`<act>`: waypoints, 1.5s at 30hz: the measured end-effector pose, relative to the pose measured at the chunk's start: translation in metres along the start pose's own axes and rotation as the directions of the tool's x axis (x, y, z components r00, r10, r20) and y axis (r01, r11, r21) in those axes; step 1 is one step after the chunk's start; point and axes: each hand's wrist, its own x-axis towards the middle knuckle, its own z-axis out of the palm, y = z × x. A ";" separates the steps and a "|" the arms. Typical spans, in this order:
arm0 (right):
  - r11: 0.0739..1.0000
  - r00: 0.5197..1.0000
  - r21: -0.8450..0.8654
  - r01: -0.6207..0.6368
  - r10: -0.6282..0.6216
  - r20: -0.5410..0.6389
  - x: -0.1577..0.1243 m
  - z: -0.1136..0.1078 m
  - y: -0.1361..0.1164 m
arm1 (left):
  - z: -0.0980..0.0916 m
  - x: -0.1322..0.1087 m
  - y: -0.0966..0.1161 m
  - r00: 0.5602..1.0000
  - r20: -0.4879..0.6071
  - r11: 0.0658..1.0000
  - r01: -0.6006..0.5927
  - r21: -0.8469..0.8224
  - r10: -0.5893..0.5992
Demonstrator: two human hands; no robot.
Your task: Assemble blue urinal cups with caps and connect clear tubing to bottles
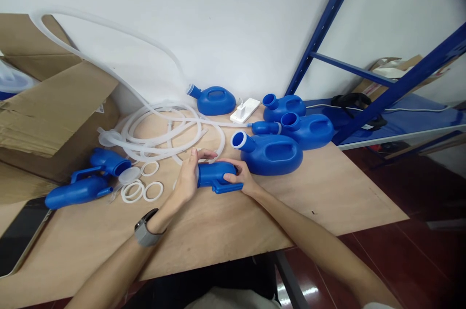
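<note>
Between my two hands is a blue plastic cup-shaped piece with a handle (211,173), lying on its side above the table. My left hand (188,175) is closed on its wide left end, the palm against the rim, the thumb raised. Curled round the narrower right end is my right hand (244,177), its thumb on top near the handle. What lies inside the piece is hidden. Just beyond my right hand stands a blue urinal bottle (274,154) with a white ring on its neck. White rings (153,191) lie left of my left hand.
Further blue bottles (313,131) stand at the back right and another bottle (216,101) by the wall. Coiled clear tubing (163,141), a white power strip (245,111), two blue handled pieces (78,191), a cardboard box (54,105) and a dark tablet-like device (24,236) are also here.
</note>
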 end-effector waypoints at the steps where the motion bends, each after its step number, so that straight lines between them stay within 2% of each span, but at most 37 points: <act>1: 1.000 1.000 -0.022 0.015 -0.016 -0.007 0.000 0.001 0.000 | 0.000 -0.002 0.000 1.000 -0.005 1.000 -0.005 0.002 0.005; 5: 0.998 0.999 -0.050 0.037 -0.037 0.004 -0.001 0.003 0.000 | 0.001 -0.008 0.002 1.000 -0.029 0.999 0.000 -0.036 -0.001; 12: 0.999 0.998 0.023 0.028 -0.029 0.057 -0.005 -0.001 -0.001 | 0.010 -0.017 0.010 0.996 0.053 0.996 -0.069 -0.050 0.072; 16: 0.997 0.999 0.082 0.003 -0.006 0.038 -0.006 -0.004 -0.001 | 0.012 -0.018 0.012 0.975 0.108 0.981 -0.195 -0.017 0.196; 20: 0.993 0.999 0.120 -0.005 -0.002 0.053 -0.007 -0.005 -0.006 | 0.010 -0.021 0.010 0.907 0.177 0.910 -0.404 0.098 0.383; 23: 0.994 0.996 0.104 -0.030 0.021 0.084 -0.007 -0.005 -0.014 | 0.008 -0.026 0.006 0.881 0.181 0.876 -0.463 0.135 0.438; 26: 0.992 0.993 0.102 -0.069 0.059 0.099 -0.006 -0.003 -0.017 | 0.006 -0.029 0.003 0.895 0.164 0.889 -0.437 0.135 0.415; 28: 0.989 0.995 0.130 -0.073 0.063 0.082 -0.006 -0.001 -0.015 | 0.007 -0.027 0.005 0.914 0.134 0.916 -0.394 0.079 0.382; 32: 0.968 0.990 0.208 -0.138 0.133 0.038 -0.005 0.008 -0.006 | 0.005 -0.009 0.012 0.984 0.008 0.976 -0.176 -0.129 0.179; 35: 0.968 0.986 0.194 -0.162 0.153 0.060 -0.003 0.011 -0.003 | -0.010 0.006 0.016 0.993 -0.116 0.980 -0.055 -0.192 0.033; 37: 0.976 0.989 0.167 -0.143 0.137 0.045 -0.001 0.009 -0.003 | -0.028 0.008 0.016 0.985 -0.175 0.996 0.001 -0.091 -0.017; 38: 0.978 0.990 0.156 -0.139 0.137 0.023 0.000 0.007 -0.004 | -0.038 0.006 0.015 0.985 -0.173 1.000 0.026 0.017 -0.023; 40: 0.980 0.989 0.142 -0.137 0.142 -0.030 0.002 0.004 -0.004 | -0.058 -0.004 0.011 0.995 -0.094 0.944 0.046 0.325 -0.016; 41: 0.981 0.988 0.141 -0.134 0.142 -0.053 0.003 0.002 -0.005 | -0.066 -0.011 0.007 0.999 -0.028 0.867 0.027 0.498 -0.014; 43: 0.976 0.984 0.160 -0.148 0.161 -0.072 0.005 0.001 -0.005 | -0.078 -0.026 -0.002 0.992 0.117 0.649 -0.064 0.758 -0.039; 45: 0.963 0.978 0.199 -0.180 0.198 -0.070 0.006 0.002 -0.006 | -0.084 -0.041 -0.014 0.961 0.257 0.476 -0.179 0.861 -0.105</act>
